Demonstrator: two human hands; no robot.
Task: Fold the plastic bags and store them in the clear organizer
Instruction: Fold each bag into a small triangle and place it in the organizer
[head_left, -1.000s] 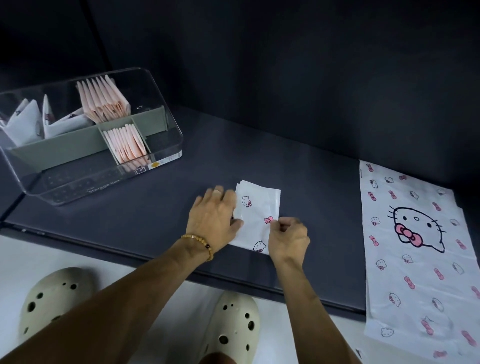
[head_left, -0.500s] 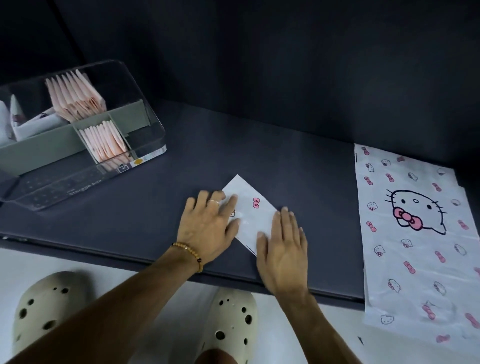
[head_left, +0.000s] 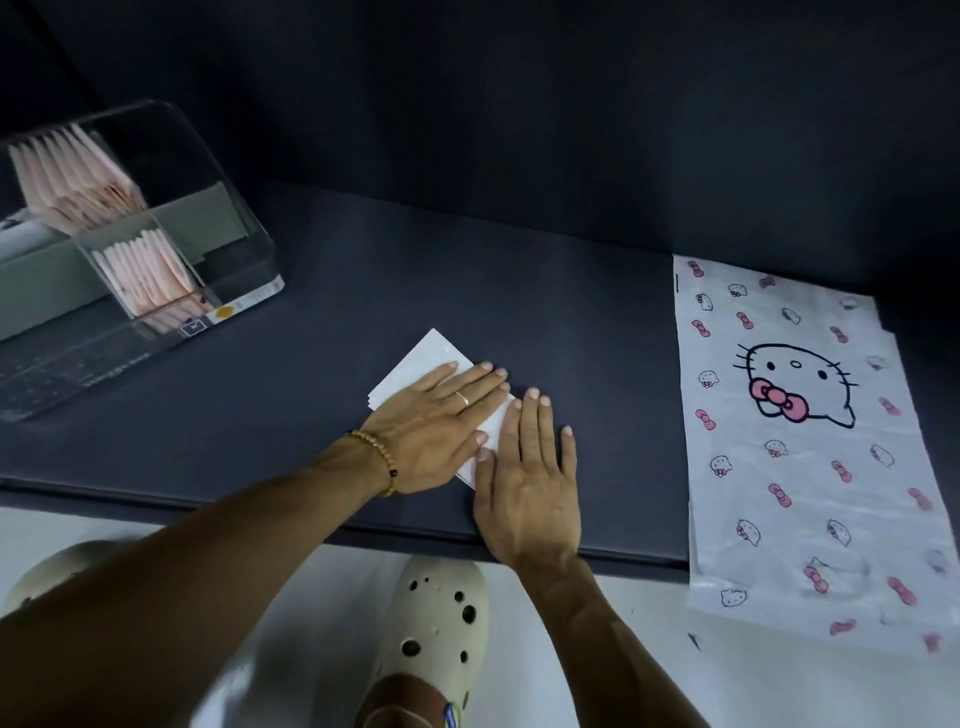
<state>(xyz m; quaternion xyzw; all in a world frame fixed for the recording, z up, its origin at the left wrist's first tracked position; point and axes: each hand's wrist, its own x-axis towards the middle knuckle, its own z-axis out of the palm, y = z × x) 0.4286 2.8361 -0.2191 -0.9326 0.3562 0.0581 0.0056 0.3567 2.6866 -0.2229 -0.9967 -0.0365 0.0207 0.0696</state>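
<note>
The small white folded plastic bag (head_left: 431, 358) lies pinned on the dark worktop (head_left: 571, 338) under the flat, straight fingers of both the left hand (head_left: 441, 431) and right hand (head_left: 530, 483), gripping nothing, with the clear plastic organizer (head_left: 228, 218) well off to the left, nearer the left hand.

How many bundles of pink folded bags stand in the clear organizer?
2. One bundle stands in the rear compartment of the organizer, the other in the small front compartment. More may be hidden past the left edge of the picture.

Bead bracelet (head_left: 378, 457), ring (head_left: 462, 399), cream clogs (head_left: 434, 629).
</note>
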